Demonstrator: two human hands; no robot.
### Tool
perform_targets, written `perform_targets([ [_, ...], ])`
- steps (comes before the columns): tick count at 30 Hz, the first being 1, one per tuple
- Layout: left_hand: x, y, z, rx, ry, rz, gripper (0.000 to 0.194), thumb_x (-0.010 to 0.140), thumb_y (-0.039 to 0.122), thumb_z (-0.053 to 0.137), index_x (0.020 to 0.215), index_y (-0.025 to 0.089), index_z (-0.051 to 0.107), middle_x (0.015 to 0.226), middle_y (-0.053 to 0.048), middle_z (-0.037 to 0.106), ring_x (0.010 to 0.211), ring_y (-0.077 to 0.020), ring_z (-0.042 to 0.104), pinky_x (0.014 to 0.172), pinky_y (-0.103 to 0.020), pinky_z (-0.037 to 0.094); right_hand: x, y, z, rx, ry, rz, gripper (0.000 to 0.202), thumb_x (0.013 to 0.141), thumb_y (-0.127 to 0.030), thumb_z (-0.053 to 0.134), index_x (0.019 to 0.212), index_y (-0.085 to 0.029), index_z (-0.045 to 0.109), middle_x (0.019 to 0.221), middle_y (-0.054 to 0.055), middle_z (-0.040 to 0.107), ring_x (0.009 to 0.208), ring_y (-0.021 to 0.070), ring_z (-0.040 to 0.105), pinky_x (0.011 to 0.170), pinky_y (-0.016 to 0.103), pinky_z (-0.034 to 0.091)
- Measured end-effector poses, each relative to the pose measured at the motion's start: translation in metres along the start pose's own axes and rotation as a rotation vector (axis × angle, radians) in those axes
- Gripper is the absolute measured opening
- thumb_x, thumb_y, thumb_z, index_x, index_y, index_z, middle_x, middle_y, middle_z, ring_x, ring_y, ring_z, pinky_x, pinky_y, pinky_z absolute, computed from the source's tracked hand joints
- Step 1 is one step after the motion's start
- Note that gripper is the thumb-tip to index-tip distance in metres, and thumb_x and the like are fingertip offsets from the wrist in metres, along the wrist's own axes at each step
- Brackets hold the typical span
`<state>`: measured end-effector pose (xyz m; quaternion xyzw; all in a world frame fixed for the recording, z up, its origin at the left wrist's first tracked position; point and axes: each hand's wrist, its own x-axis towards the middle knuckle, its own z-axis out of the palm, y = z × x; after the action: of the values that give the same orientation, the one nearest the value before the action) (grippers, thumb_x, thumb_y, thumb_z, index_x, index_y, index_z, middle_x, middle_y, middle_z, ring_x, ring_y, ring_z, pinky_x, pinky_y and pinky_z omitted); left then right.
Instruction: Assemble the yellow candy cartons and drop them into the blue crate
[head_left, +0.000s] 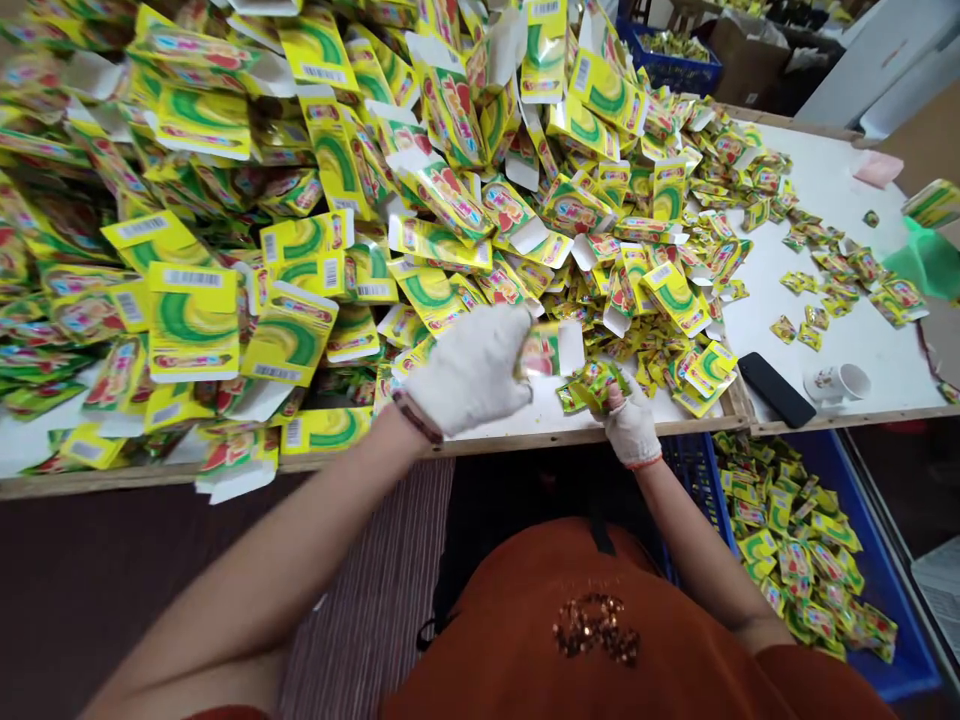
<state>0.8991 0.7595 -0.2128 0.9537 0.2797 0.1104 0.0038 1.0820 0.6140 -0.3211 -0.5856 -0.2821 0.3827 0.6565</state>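
My left hand, in a white glove, is closed on the end of a small yellow, green and red carton. The carton's white flap stands open, facing my right side. My right hand, in a white glove with bare fingertips showing, is closed around several small yellow-green packets. The packets are just below and right of the carton's flap, apart from it as far as I can see. In front of both hands rises a big heap of similar cartons, many with open flaps. Loose small packets lie beside my right hand.
A black phone and a white mug sit on the white table at right. Below its wooden edge, a blue crate holds filled-looking cartons. A green container and a pink piece are at far right.
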Motion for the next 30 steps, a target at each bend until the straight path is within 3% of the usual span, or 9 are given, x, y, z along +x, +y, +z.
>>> perform_targets([
  [4,-0.026,0.031,0.059,-0.046,-0.117,-0.112,0.048,0.079,0.036,0.061,0.120,0.012,0.052,0.110,-0.015,0.061,0.103,-0.0306,0.059,0.088,-0.040,0.048,0.000,-0.003,0.000,0.073,0.110,0.044,0.063,0.074,-0.063,0.070,0.124,-0.026,0.057,0.084,-0.001,0.064,0.062,0.0103,0.057,0.051,0.022,0.050],
  [7,-0.030,0.039,0.080,-0.131,-0.109,-0.124,0.038,0.083,0.036,0.057,0.114,0.014,0.054,0.110,-0.014,0.062,0.102,-0.0299,0.060,0.086,-0.039,0.049,0.001,-0.004,-0.001,-0.091,0.098,0.075,0.066,0.073,-0.062,0.071,0.124,-0.022,0.058,0.072,-0.003,0.059,0.052,0.0089,0.050,0.046,0.021,0.045],
  [11,-0.028,0.038,0.078,-0.201,-0.088,-0.109,0.033,0.082,0.036,0.058,0.108,0.016,0.055,0.106,-0.014,0.065,0.099,-0.0297,0.062,0.083,-0.039,0.049,0.005,-0.008,-0.010,-0.430,0.021,-0.023,0.051,0.075,-0.053,0.070,0.112,-0.018,0.066,0.081,0.002,0.066,0.063,0.0137,0.056,0.059,0.027,0.050],
  [14,-0.028,0.037,0.075,-0.200,-0.096,-0.080,0.033,0.081,0.036,0.060,0.107,0.016,0.057,0.104,-0.014,0.065,0.097,-0.0302,0.062,0.080,-0.039,0.048,0.008,-0.016,-0.016,-0.710,-0.169,-0.132,0.033,0.079,-0.042,0.067,0.102,-0.019,0.071,0.086,0.003,0.069,0.077,0.0178,0.060,0.072,0.029,0.050],
  [16,-0.029,0.037,0.077,-0.184,-0.104,-0.040,0.034,0.079,0.033,0.061,0.108,0.016,0.058,0.103,-0.014,0.065,0.097,-0.0312,0.062,0.080,-0.040,0.048,0.010,-0.021,-0.016,-0.846,-0.289,-0.157,0.026,0.083,-0.036,0.062,0.099,-0.019,0.072,0.085,0.002,0.068,0.077,0.0177,0.059,0.073,0.028,0.048],
  [19,-0.028,0.039,0.081,-0.167,-0.101,0.047,0.036,0.076,0.028,0.063,0.109,0.016,0.060,0.101,-0.015,0.065,0.099,-0.0325,0.061,0.080,-0.041,0.047,0.010,-0.028,-0.010,-0.971,-0.342,-0.193,0.020,0.084,-0.031,0.059,0.095,-0.018,0.071,0.081,0.002,0.066,0.074,0.0168,0.056,0.072,0.028,0.046],
  [23,-0.025,0.039,0.085,-0.160,-0.090,0.059,0.036,0.078,0.031,0.062,0.110,0.015,0.060,0.099,-0.014,0.065,0.096,-0.0313,0.061,0.078,-0.040,0.046,0.008,-0.035,-0.001,-0.929,-0.313,-0.198,0.020,0.083,-0.026,0.057,0.098,-0.018,0.068,0.083,0.002,0.065,0.078,0.0176,0.058,0.074,0.028,0.046],
  [27,-0.024,0.038,0.086,-0.127,-0.091,0.049,0.034,0.078,0.030,0.063,0.109,0.016,0.060,0.102,-0.014,0.065,0.097,-0.0313,0.061,0.077,-0.040,0.045,0.005,-0.038,-0.001,-0.747,-0.383,0.063,0.024,0.082,-0.026,0.055,0.103,-0.019,0.063,0.077,-0.001,0.062,0.061,0.0138,0.058,0.057,0.025,0.046],
  [30,-0.024,0.041,0.085,-0.120,-0.072,0.036,0.037,0.077,0.028,0.064,0.112,0.016,0.059,0.105,-0.014,0.064,0.098,-0.0319,0.060,0.079,-0.041,0.045,0.006,-0.036,-0.004,-0.704,-0.251,0.132,0.016,0.080,-0.032,0.059,0.089,-0.019,0.062,0.064,-0.003,0.055,0.052,0.0119,0.053,0.051,0.023,0.043],
])
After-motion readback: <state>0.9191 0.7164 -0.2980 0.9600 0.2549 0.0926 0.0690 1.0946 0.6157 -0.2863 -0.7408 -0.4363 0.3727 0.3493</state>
